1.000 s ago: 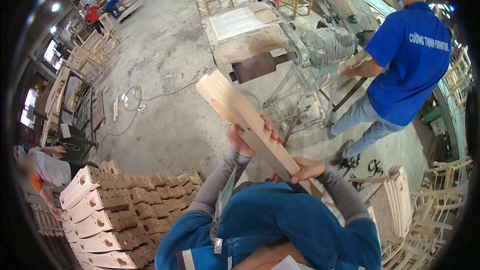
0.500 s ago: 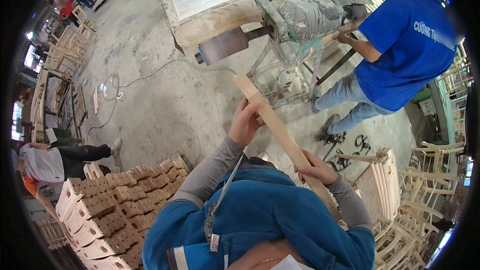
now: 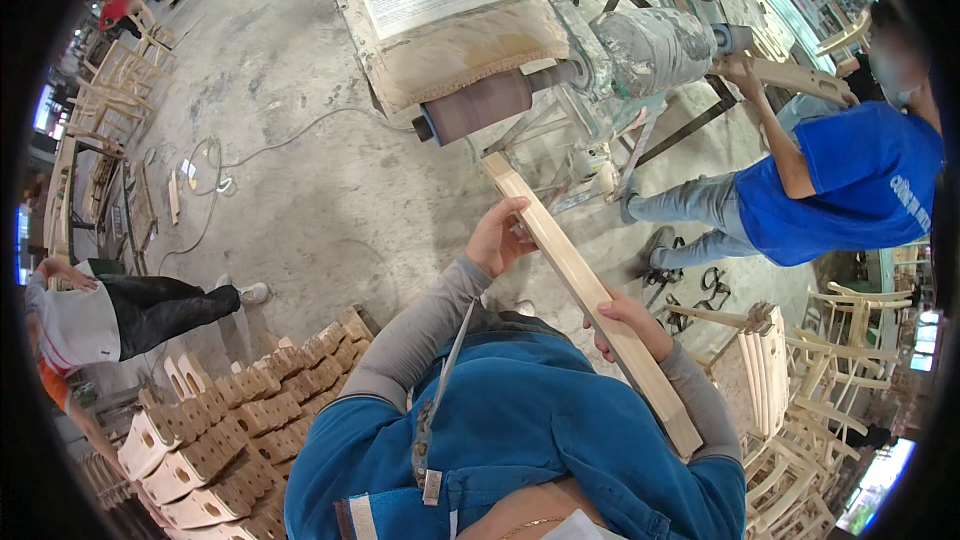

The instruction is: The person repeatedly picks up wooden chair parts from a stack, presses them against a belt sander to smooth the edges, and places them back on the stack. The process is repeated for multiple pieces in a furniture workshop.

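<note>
A long pale wooden bar [image 3: 568,265] slants across in front of me, its far end up by the sanding machine and its near end beside my right forearm. My left hand [image 3: 500,238] is closed round the bar toward its far end, thumb on top. Further back along it, my right hand [image 3: 636,325] grips the bar with the thumb on its upper face. Just beyond the far end sits the sanding machine's brown roller [image 3: 480,105]; a small gap seems to separate it from the bar.
A co-worker in a blue shirt [image 3: 850,180] holds a wooden piece [image 3: 785,77] at the machine's right. Stacked wooden parts [image 3: 240,420] stand lower left, near another person [image 3: 80,325]. Chair frames [image 3: 835,360] stand at right. A cable [image 3: 290,142] crosses the floor.
The bar has turned in my hands, showing another face and its near end. The co-worker has stepped right, drawing a wooden piece away from the machine. My view has shifted slightly.
</note>
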Tool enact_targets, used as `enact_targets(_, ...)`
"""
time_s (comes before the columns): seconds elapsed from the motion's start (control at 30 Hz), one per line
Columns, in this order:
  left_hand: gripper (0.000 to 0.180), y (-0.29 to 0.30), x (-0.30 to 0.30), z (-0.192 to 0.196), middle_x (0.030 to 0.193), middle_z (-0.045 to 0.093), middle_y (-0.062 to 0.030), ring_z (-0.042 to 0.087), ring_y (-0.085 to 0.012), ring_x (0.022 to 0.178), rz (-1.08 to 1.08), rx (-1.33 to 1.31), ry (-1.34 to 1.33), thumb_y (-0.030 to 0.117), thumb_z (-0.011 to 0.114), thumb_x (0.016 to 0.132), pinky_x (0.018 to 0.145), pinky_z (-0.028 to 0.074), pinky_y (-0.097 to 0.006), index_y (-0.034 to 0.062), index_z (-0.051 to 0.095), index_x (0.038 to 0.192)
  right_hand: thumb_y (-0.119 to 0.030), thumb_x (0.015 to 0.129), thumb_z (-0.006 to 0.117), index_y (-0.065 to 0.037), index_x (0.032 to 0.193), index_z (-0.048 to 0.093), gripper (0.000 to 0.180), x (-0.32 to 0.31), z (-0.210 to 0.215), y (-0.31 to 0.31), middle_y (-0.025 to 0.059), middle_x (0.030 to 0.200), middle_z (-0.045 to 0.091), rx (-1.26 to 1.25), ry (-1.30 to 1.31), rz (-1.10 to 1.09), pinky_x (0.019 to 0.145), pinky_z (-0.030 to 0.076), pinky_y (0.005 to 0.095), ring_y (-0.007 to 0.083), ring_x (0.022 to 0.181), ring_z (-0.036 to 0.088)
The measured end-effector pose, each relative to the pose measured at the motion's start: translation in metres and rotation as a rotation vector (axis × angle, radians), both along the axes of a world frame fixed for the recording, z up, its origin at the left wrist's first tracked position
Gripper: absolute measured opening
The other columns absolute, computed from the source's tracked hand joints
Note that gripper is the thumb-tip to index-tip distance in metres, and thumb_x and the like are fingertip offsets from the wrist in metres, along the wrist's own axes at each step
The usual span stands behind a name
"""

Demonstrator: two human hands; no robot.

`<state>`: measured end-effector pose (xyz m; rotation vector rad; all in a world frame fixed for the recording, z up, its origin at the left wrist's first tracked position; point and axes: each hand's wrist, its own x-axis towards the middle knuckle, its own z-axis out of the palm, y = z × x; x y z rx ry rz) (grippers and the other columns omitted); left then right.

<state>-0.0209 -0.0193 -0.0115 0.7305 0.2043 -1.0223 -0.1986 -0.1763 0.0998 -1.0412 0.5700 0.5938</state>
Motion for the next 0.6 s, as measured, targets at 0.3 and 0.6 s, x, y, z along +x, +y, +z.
enact_targets(0.3,0.053,0.002,0.051,-0.017,0.103,0.05,-0.0126,0.055,-0.0265,0.097,0.007,-0.011,0.036,0.038,0.06,0.079,0.086,0.047,-0.046,0.002,0.045,0.115,-0.029,0.081,0.05,-0.02,0.143,0.017,0.071,0.063,0.003,0.017,0.0076,0.082,0.049,-0.038,0.127,-0.03,0.04,0.046,0.0254,0.0133,0.048,0.051)
enact_targets(0.6,0.042,0.01,0.073,-0.024,0.097,0.054,-0.011,0.057,-0.0252,0.093,0.062,0.016,0.069,0.036,0.058,0.082,0.083,0.049,-0.044,0.0034,0.048,0.108,-0.029,0.081,0.05,-0.018,0.143,0.017,0.071,0.09,0.008,0.025,0.0072,0.081,0.048,-0.041,0.13,-0.019,0.039,0.045,0.0253,0.0129,0.048,0.051)
